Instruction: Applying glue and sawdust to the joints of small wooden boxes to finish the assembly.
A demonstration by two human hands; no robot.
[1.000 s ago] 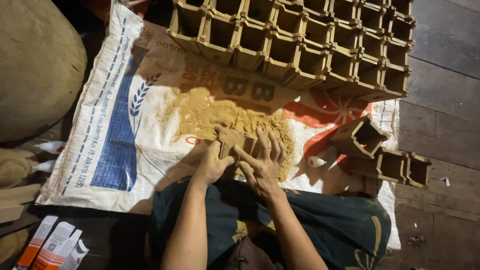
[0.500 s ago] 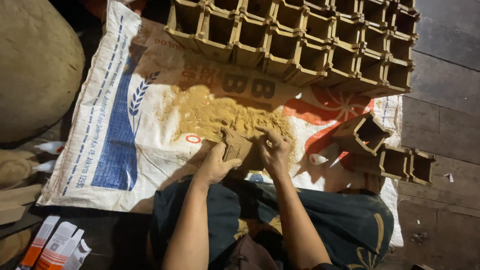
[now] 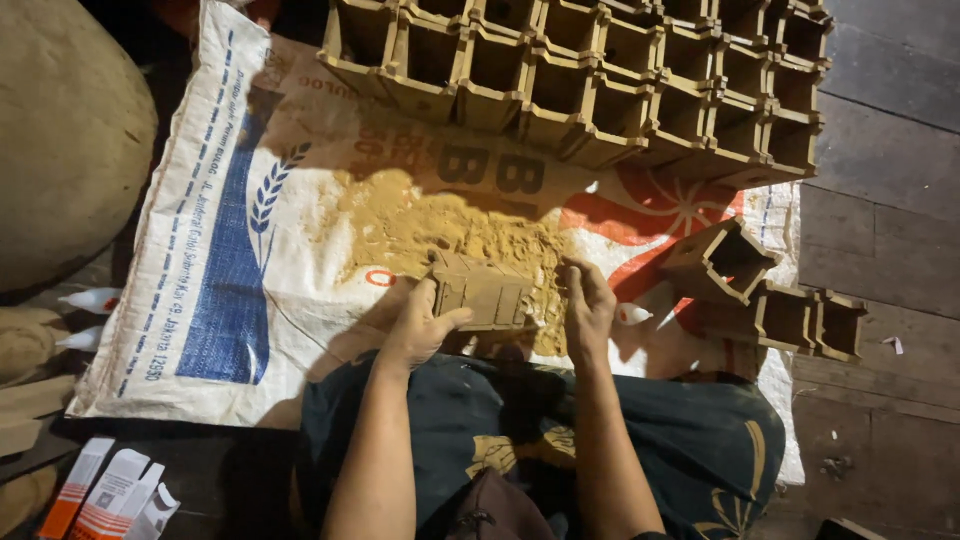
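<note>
The left hand (image 3: pixel 418 325) now grips the little brown box (image 3: pixel 482 291), lifted off the sand pile (image 3: pixel 440 225). The right hand (image 3: pixel 588 305) has curled, maybe pinching sand.

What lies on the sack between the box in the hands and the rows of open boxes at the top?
In the head view, a spread of tan powder covers the woven sack between the held box and the stacked open boxes.

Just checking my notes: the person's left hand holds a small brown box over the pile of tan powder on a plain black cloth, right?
Not quite. The head view shows the left hand gripping the small brown box over the tan powder, but the powder lies on a white woven sack printed in blue and red, not a plain black cloth.
</note>
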